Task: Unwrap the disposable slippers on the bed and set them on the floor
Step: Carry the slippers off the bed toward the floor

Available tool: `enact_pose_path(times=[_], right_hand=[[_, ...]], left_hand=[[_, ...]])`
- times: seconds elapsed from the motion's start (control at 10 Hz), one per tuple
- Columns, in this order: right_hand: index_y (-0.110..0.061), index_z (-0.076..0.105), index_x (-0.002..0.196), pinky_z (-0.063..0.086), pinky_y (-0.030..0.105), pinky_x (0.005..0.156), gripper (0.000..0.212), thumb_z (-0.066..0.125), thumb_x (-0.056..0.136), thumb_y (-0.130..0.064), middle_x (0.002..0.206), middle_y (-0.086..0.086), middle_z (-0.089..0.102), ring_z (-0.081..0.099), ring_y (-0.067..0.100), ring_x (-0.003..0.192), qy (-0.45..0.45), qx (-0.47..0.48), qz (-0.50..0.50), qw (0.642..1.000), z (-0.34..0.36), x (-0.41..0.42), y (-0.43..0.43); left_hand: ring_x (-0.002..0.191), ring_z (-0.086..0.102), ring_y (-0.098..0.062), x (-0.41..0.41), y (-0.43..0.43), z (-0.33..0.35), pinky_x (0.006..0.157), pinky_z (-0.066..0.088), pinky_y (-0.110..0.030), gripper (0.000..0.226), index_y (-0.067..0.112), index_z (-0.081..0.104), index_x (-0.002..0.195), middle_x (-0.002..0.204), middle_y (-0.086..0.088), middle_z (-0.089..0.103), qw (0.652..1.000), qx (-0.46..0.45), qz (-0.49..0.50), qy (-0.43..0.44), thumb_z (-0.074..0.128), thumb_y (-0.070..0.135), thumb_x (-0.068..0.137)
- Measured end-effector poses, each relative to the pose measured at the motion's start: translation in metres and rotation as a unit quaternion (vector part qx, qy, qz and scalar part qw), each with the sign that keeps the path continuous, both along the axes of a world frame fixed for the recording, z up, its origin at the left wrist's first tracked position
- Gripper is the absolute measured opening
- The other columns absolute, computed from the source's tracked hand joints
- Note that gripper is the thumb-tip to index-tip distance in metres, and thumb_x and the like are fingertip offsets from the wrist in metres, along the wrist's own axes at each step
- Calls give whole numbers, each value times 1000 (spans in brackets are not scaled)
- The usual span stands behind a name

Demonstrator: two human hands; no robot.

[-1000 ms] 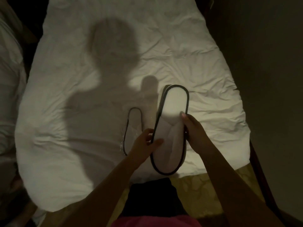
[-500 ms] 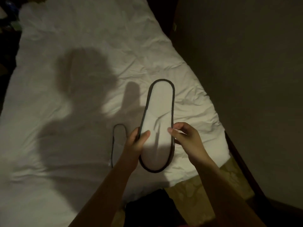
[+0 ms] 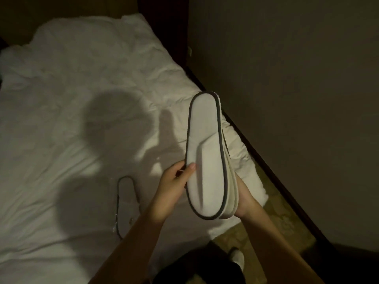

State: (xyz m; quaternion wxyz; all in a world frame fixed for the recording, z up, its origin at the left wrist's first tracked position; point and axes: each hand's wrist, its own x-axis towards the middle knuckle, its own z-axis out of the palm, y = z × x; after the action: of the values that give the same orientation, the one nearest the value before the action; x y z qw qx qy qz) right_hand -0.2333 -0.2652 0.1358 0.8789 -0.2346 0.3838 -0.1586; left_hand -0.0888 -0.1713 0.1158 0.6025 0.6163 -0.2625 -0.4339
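A white disposable slipper (image 3: pixel 206 152) with dark piping is held upright over the bed's right edge, its flat sole side toward me. My left hand (image 3: pixel 171 188) grips its left rim, thumb on the face. My right hand (image 3: pixel 245 196) cups its lower right side from behind. A second slipper (image 3: pixel 126 203) in crinkled clear wrap lies on the white bed (image 3: pixel 61 119), left of my left forearm, partly hidden by it.
A dark wooden bed frame edge (image 3: pixel 266 160) runs diagonally beside a plain wall (image 3: pixel 287 78). Patterned yellowish floor (image 3: pixel 272 220) shows between bed and wall. My foot in a white sock (image 3: pixel 238 258) stands at the bottom. My shadow falls across the bed.
The view swung right and closer. The held slipper rose and tilted toward the bed's right edge; my right hand shifted from its front rim to behind its lower side.
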Motion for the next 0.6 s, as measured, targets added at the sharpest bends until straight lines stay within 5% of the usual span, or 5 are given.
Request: enact_pose_path(times=[0.1,0.2,0.3,0.4,0.6], right_hand=[[-3,52,131,58,30,76,36,43,100,-19,105,10,71,68,28,107,40,-72,1,997,-27,-58,-62],[-8,59,129,55,34,86,55,71,83,-36,121,12,69,64,27,115,8,-169,-2,986,-18,-120,-110],[-18,63,118,56,19,62,57,84,67,-33,102,-5,75,73,9,86,186,-309,-105,927,-2,-194,-160],[-29,60,109,52,14,55,42,81,73,-27,90,-14,73,70,1,69,240,-374,-167,880,2,-256,-201],[-18,57,119,54,17,57,51,80,74,-21,101,-6,70,70,2,72,260,-351,-201,877,-12,-313,-257]], left_hand=[[75,66,-4,-34,-44,7,66,47,-18,25,23,72,89,80,11,74,998,11,15,-68,63,44,80],[76,64,-4,-74,-91,10,68,50,-21,21,26,71,83,78,12,71,996,3,44,-82,68,45,72],[89,68,-15,-115,-134,11,77,53,-38,23,33,71,87,91,7,74,995,29,29,-94,67,49,71],[94,68,-19,-156,-177,10,83,56,-43,18,39,70,86,97,4,73,995,48,-3,-92,67,49,72],[91,68,-18,-225,-254,1,77,55,-37,3,36,68,85,95,2,73,994,53,-28,-93,69,33,83]])
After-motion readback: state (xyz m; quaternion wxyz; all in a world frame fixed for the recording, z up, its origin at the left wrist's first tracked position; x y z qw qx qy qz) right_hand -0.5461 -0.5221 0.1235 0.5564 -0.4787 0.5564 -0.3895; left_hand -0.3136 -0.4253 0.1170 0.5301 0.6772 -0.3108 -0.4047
